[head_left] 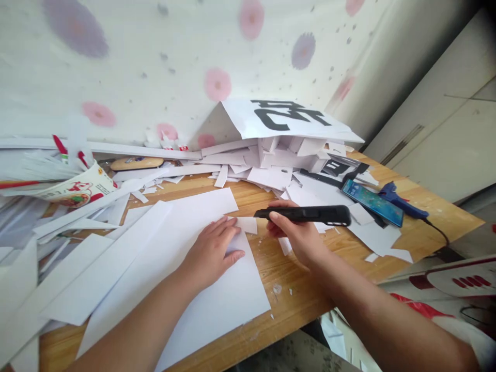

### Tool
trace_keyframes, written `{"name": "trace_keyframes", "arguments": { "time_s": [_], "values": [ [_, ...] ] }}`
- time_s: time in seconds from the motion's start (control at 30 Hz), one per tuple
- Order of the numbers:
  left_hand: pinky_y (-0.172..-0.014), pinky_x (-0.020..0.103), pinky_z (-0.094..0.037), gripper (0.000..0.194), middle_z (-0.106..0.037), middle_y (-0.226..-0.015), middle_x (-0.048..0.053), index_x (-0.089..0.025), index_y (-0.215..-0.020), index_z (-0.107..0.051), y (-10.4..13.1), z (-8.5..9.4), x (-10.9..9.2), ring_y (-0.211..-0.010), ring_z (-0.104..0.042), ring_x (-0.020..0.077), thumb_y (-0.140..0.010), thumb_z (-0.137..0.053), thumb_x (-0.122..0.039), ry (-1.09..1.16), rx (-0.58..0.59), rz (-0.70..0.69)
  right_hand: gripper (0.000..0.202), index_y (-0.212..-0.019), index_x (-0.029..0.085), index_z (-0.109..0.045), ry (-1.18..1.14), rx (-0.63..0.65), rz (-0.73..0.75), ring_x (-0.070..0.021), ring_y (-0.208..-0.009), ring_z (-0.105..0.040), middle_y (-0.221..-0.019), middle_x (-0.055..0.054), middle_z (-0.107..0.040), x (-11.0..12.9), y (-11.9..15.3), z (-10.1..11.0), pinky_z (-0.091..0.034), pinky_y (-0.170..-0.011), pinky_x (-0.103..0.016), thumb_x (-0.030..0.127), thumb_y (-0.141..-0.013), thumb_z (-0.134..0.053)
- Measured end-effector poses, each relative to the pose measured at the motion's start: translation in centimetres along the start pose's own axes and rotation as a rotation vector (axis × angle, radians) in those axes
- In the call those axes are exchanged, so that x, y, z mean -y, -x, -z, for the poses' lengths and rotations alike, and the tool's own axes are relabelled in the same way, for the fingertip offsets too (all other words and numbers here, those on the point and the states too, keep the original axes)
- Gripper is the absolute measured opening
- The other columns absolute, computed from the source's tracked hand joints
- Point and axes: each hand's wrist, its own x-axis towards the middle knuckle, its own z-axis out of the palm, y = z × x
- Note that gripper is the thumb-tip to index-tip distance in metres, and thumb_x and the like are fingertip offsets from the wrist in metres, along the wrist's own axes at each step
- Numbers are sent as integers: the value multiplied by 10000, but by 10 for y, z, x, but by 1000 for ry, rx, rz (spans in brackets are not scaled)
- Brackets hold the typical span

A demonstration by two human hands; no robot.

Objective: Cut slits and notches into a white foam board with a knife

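My left hand lies flat with its fingers stretched out, resting on a large white sheet of card or foam board. Its fingertips reach a small white offcut by the sheet's far edge. In my right hand is a black utility knife, held roughly level over the wooden table, its front end pointing left toward my left hand. I cannot make out whether its blade is out.
White strips lie heaped at left near a printed paper bowl of tools. Behind, a folded white board with black lettering leans over scraps. At right are a phone and a blue glue gun with its cord.
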Motion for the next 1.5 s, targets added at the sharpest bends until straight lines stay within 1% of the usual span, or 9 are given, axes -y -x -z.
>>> {"name": "trace_keyframes", "arguments": {
  "time_s": [0.17, 0.3, 0.53, 0.7, 0.8, 0.97, 1.23, 1.37, 1.5],
  "values": [
    [-1022, 521, -403, 544, -438, -1457, 103, -221, -1333, -489, -21, 18, -6, -1317, -402, 338, -843, -648, -395, -62, 32, -23, 383, -1113, 231, -515, 6, -54, 109, -130, -484, -561, -590, 40, -608, -3, 43, 12, -478, -487, -257, 453, -834, -655],
    [-989, 504, -399, 339, -586, -1220, 111, -183, -1211, -571, -44, 28, -7, -1176, -499, 296, -904, -578, -325, -110, 4, -30, 367, -1090, 258, -528, 120, -64, 110, -120, -396, -494, -591, 37, -577, -21, 72, 17, -397, -371, -243, 455, -818, -675],
    [-976, 471, -404, 247, -632, -993, 47, -164, -923, -637, -59, 39, -4, -1016, -569, 217, -912, -564, -399, -27, 65, -95, 310, -1211, 327, -547, 402, 100, 283, -210, -756, -666, -937, -50, -678, -32, 105, 10, -547, -692, -362, 271, -906, -539],
    [-965, 472, -399, 223, -613, -1119, 81, -214, -981, -628, -14, 54, 19, -1082, -541, 276, -876, -501, -366, -20, -67, 59, 411, -1277, 239, -493, 842, 118, 344, -273, -940, -611, -1005, -104, -657, -15, 91, -1, -496, -834, -427, 174, -872, -512],
    [-926, 420, -451, 263, -625, -1119, 68, -224, -989, -629, 34, 55, 29, -1042, -576, 266, -846, -497, -401, 16, -58, 88, 471, -1262, 197, -514, 1042, 268, 413, -291, -1032, -575, -1027, -125, -653, -4, 63, -3, -470, -882, -406, 84, -805, -520],
    [-1019, 370, -434, 317, -580, -1261, 32, -261, -1090, -610, 90, 44, 37, -1170, -539, 226, -841, -531, -440, 90, -94, 131, 474, -1237, 178, -539, 1211, 328, 411, -264, -921, -613, -966, -124, -649, 0, 29, -8, -475, -797, -338, 69, -775, -539],
    [-1000, 424, -447, 369, -621, -1206, 76, -210, -1090, -612, 120, 35, 61, -1123, -572, 263, -840, -480, -447, 135, -254, 351, 445, -1193, 159, -514, 1019, 293, 477, -239, -796, -620, -914, -104, -645, 8, 24, -10, -487, -727, -354, 246, -780, -654],
    [-1065, 504, -374, 528, -561, -1318, 136, -171, -1196, -584, 126, 31, 67, -1243, -490, 333, -817, -469, -519, 166, -329, 412, 479, -1189, 245, -460, 730, 167, 544, -190, -783, -610, -1012, -67, -625, 41, 36, 2, -506, -733, -352, 193, -754, -654],
    [-1113, 516, -310, 783, -386, -1489, 124, -174, -1401, -416, 106, 53, 53, -1365, -353, 353, -799, -456, -673, 279, -405, 325, 522, -1177, 301, -428, 420, 112, 623, -159, -771, -604, -1072, -47, -617, 88, 52, 2, -526, -731, -349, 205, -741, -698]
  ]
}}
